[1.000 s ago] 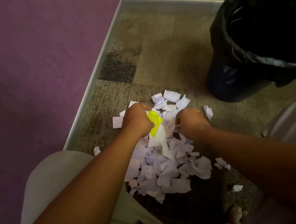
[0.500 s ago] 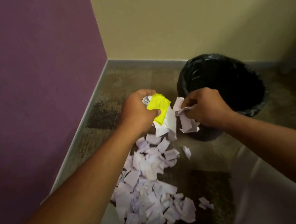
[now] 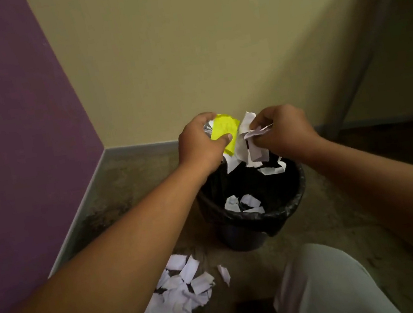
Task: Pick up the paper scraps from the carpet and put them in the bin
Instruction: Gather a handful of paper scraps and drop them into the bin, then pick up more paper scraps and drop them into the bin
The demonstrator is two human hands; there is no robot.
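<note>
Torn white paper scraps: you have one handful in each hand, both held over the mouth of the bin.
- Your left hand [image 3: 199,144] is curled round a bunch topped by a bright yellow paper scrap [image 3: 224,129], with the thumb pressed across it.
- Your right hand [image 3: 284,128] pinches a clutch of white strips [image 3: 253,146] that hang toward the opening.
- Neither handful is released yet.
- One loose white piece [image 3: 273,169] sits below the right hand near the far rim. It may be falling or lying on the liner; the angle doesn't settle it.

Done: a few white scraps on the bottom [image 3: 244,204] of the round bin with the black plastic liner [image 3: 295,202].

Left: a broad heap of white scraps [image 3: 179,302] on the mottled brown carpet [image 3: 136,193]. It lies on the near side of the bin and runs off the lower edge of the view. A lone scrap [image 3: 224,274] lies just beside it.

Judgement: early to middle. More paper shows on the floor than in the bin, so expect several more handfuls after this drop.

Surroundings: purple wall [image 3: 9,132] to the left, cream wall [image 3: 184,52] behind, your knee in pale trousers [image 3: 326,285] at lower right.
</note>
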